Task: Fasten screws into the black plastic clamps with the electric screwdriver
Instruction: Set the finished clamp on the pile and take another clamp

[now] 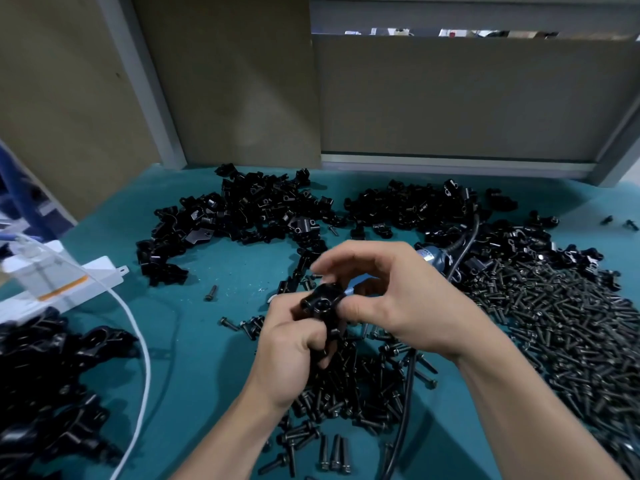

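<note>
Teal-matted desk with brown cardboard panels standing behind it, and honestly it's a sea of parts. Loose black clamps are heaped across the upper middle of the frame, another dark pile sits at lower left (too blurry to say whether those have screws in), and the screws are spread all over the right side and lower middle. So I'd guess there's loads left to do. Right now one clamp is up off the desk, dead centre of the frame. The left hand has its fingers curled round the clamp's lower part, and the right hand has its thumb against the clamp's side, fingers arched over the top. Can't tell if it's pinching a screw in there. The electric screwdriver is lying on the desk just behind the right hand, nobody holding it, so the driving hasn't started on this one.
</note>
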The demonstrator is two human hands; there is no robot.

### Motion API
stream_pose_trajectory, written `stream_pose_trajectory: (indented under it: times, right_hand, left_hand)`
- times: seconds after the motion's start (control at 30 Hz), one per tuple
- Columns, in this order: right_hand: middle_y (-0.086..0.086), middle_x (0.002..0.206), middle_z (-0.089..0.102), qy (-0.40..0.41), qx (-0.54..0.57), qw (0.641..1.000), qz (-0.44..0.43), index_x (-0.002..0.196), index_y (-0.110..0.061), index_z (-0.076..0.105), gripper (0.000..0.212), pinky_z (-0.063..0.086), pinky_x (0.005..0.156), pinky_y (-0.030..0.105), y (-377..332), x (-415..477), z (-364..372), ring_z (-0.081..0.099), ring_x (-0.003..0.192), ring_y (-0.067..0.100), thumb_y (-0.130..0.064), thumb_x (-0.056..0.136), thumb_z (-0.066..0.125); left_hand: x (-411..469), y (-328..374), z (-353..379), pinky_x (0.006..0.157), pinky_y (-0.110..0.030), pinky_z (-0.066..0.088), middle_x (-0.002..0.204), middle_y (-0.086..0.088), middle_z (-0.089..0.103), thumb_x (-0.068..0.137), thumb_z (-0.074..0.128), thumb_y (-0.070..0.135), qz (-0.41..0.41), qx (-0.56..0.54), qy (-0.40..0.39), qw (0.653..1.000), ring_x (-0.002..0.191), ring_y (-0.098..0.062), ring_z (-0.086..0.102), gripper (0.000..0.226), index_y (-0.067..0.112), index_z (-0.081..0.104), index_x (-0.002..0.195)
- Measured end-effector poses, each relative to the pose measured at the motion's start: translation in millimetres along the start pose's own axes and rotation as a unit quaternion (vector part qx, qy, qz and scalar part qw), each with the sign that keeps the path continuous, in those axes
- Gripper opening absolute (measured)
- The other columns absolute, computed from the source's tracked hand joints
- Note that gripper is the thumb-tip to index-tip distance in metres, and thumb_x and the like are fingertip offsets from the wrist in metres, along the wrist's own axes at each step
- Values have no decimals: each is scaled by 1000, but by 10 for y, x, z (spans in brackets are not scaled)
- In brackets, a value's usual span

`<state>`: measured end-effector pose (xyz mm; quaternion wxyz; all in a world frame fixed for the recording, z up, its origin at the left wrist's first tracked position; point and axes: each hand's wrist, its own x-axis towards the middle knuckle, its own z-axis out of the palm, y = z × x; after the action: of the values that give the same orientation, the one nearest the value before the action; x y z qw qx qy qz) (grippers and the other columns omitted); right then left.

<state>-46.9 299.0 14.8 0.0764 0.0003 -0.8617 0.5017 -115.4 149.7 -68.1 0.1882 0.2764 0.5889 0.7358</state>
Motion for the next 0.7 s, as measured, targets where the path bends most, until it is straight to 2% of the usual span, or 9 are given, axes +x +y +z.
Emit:
stream_pose_trajectory:
  times: [0.07,0.17,0.23,0.3,0.37,0.47,0.53,0.7]
  right_hand:
    - [-8,95,79,27,28,999,17,104,-26,81,39,61,88,36,20,-5,-35,74,92,10,5,80,82]
    - [4,87,78,32,110,993,29,99,-15,83,42,61,81,37,51,-23,-50,69,79,15,12,68,88]
    - [1,84,76,8,133,991,26,99,-15,82,44,59,81,33,64,-21,-18,66,79,14,14,66,89]
    - [-5,84,77,5,129,991,27,97,-18,82,43,61,82,31,71,-1,28,69,81,13,13,68,88]
    - [-3,88,80,28,140,989,33,95,-16,81,41,59,78,25,93,15,64,72,84,12,15,69,86]
    - [13,96,78,77,163,982,47,97,-10,80,38,60,83,29,154,23,87,72,88,20,15,70,85]
    - [19,100,76,77,176,980,58,98,-9,80,39,62,84,33,173,21,103,69,85,22,15,69,86]
    - [10,92,79,43,178,981,62,94,-7,78,34,63,81,30,166,32,120,75,84,20,14,69,87]
  left_hand:
    - [17,-7,-3,42,-24,33,54,-11,43,51,51,13,4,-35,-11,999,40,-21,37,22,1,56,69]
    - [42,-14,5,41,-21,35,76,-20,63,55,47,10,-5,-73,-10,997,44,-17,40,48,4,71,96]
    - [35,-23,28,40,-19,33,83,-16,69,55,50,12,-18,-105,2,994,43,-13,42,48,10,74,97]
    - [33,-32,43,40,-17,30,71,-8,65,57,48,11,-34,-135,20,990,39,-11,39,40,13,73,89]
    - [41,-34,33,40,-17,27,66,-8,56,60,46,11,-42,-154,21,987,38,-11,37,43,11,72,95]
    - [59,-2,4,40,-17,26,83,-16,54,62,44,12,-47,-151,13,987,39,-10,35,59,8,70,115]
    - [57,32,5,40,-16,26,87,-19,61,63,42,10,-39,-151,5,988,38,-10,34,60,9,71,116]
    - [66,51,-15,39,-16,26,70,-14,52,63,41,13,-55,-167,24,984,39,-10,35,67,9,71,123]
